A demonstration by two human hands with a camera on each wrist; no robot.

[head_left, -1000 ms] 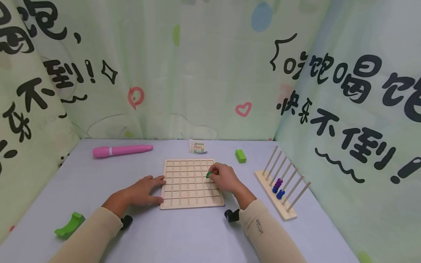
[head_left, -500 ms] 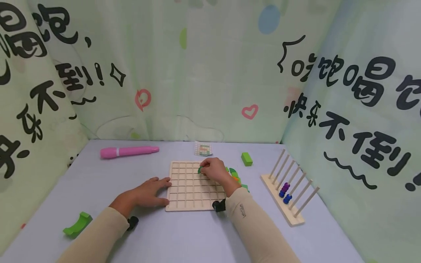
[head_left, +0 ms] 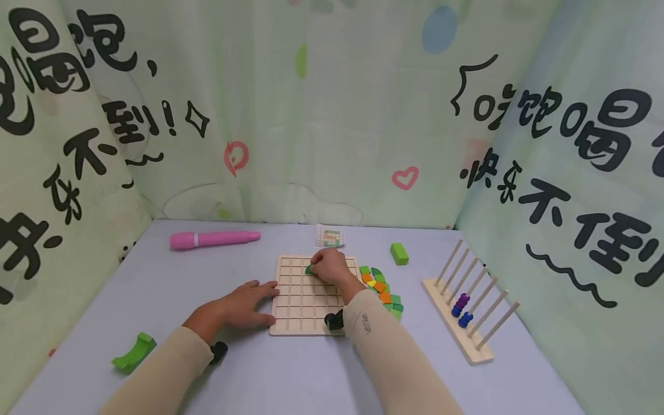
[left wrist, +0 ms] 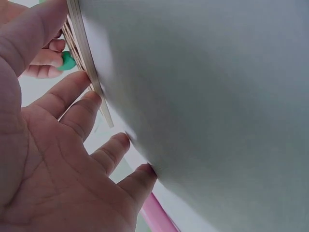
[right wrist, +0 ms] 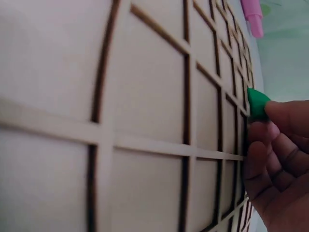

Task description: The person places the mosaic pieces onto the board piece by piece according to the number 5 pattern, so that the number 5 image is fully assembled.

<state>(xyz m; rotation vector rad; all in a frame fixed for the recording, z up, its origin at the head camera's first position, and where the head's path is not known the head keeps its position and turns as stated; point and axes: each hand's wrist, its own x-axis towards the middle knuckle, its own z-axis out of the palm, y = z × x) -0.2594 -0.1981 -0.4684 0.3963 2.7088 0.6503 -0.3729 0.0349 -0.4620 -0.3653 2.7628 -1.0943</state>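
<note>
A pale wooden grid board (head_left: 301, 300) lies flat on the table in front of me. My right hand (head_left: 325, 266) pinches a small dark green tile (head_left: 309, 269) over the board's far rows; the tile (right wrist: 257, 104) shows at my fingertips above the grid (right wrist: 145, 121) in the right wrist view. My left hand (head_left: 244, 304) lies flat with spread fingers against the board's left edge (left wrist: 87, 63). A heap of green, orange and yellow tiles (head_left: 383, 291) lies just right of the board.
A pink marker (head_left: 212, 238) lies at the back left, and a small pattern card (head_left: 329, 235) sits behind the board. A green block (head_left: 399, 253) and a wooden peg rack (head_left: 469, 302) with purple and blue beads stand at the right. A curved green piece (head_left: 134, 351) lies front left.
My right hand has carried the green tile from the board's right side leftwards to its far rows, uncovering the tile heap. The left hand has stayed at the board's edge.
</note>
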